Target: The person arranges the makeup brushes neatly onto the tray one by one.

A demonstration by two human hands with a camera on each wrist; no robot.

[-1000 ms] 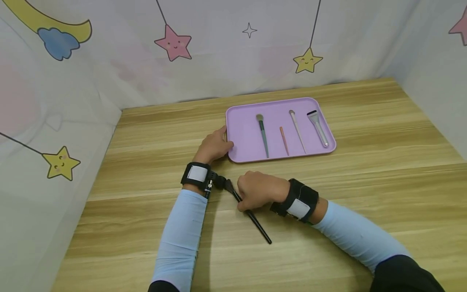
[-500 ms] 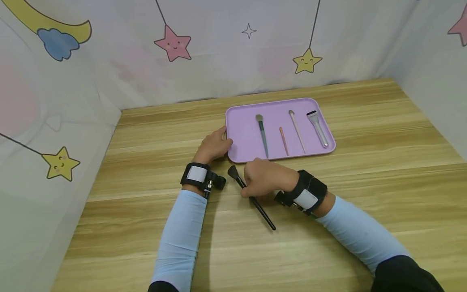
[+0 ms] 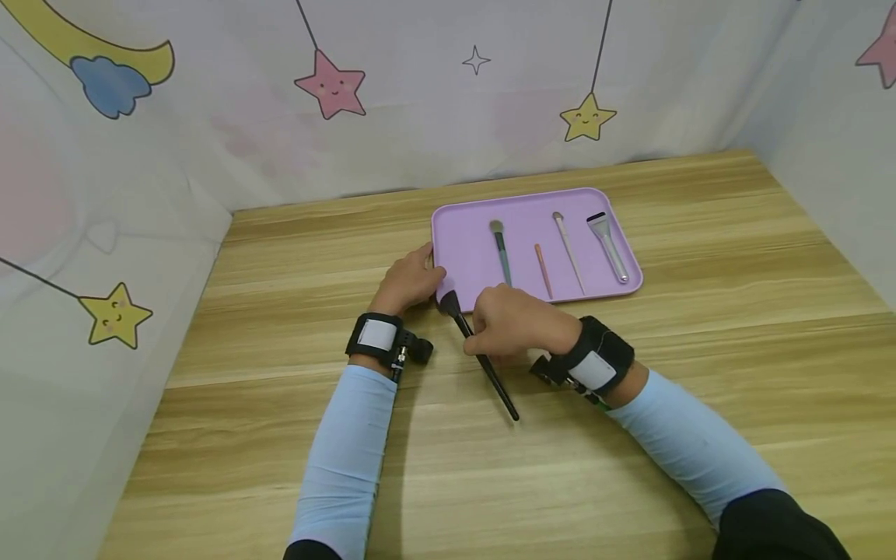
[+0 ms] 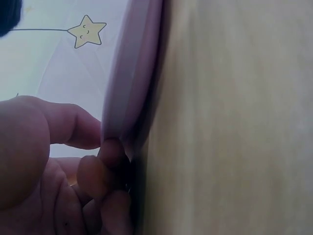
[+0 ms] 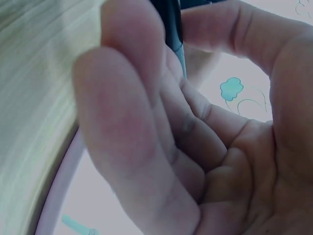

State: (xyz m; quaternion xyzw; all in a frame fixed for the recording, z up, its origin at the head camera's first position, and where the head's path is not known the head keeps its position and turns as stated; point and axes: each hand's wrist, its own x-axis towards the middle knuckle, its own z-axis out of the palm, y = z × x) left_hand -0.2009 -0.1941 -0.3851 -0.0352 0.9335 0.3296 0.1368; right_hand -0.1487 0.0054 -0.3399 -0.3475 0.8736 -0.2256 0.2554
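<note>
A black makeup brush is pinched in my right hand, its bristle head overlapping the near left corner of the purple tray in the head view. The handle slants down to the right over the table. In the right wrist view, the thumb and fingers close on its dark handle. My left hand holds the tray's left edge, thumb on the rim and fingertips below it. On the tray lie a green brush, a short orange brush, a thin white brush and a flat silver brush.
The wooden table meets a white cloth backdrop printed with stars behind and at both sides. Each wrist wears a black strap with a small camera; the left one's camera sits close to the black brush.
My right hand has moved away from me with the black brush, bringing its bristles from beside the left wrist to the tray's near left corner. The left hand stays on the tray.
</note>
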